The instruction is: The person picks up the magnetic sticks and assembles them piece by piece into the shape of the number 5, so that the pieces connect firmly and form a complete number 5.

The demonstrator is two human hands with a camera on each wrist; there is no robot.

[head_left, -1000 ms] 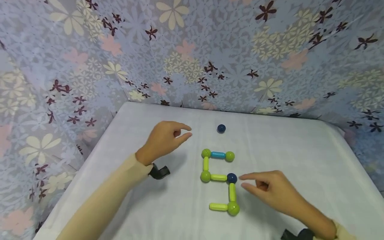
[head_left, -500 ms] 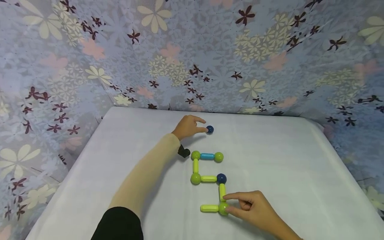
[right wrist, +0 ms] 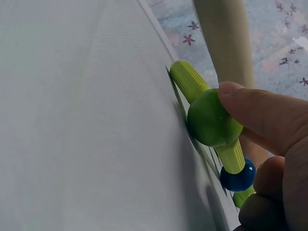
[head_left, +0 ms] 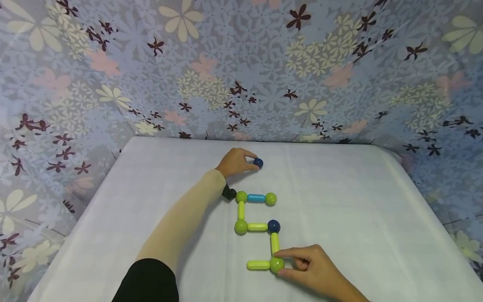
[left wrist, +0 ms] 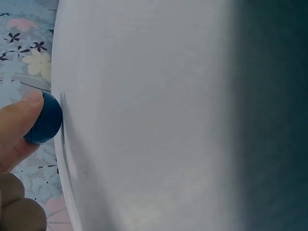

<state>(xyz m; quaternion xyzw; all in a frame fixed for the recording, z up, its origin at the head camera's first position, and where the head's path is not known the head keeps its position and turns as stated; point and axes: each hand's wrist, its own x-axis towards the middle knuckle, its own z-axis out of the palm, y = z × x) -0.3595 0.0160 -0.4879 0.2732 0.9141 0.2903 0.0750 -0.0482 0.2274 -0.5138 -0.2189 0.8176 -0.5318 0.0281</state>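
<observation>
My left hand pinches a loose dark blue ball between thumb and forefinger, near the back of the table. In the left wrist view that ball sits at the fingertips, close to the white cloth. My right hand pinches the green ball at the front corner of a zigzag of balls and rods. From this ball one lime rod runs left, its far end free. Another lime rod leads back to a second dark blue ball. The right wrist view shows the thumb pressing the green ball.
Farther back, the zigzag continues through a green ball, another green ball, a light blue rod and an end green ball. White cloth covers the table. A floral curtain hangs behind it.
My left hand has reached to the right and taken hold of the loose blue ball. My right hand has come down from beside the middle blue ball and grips the front green ball.
</observation>
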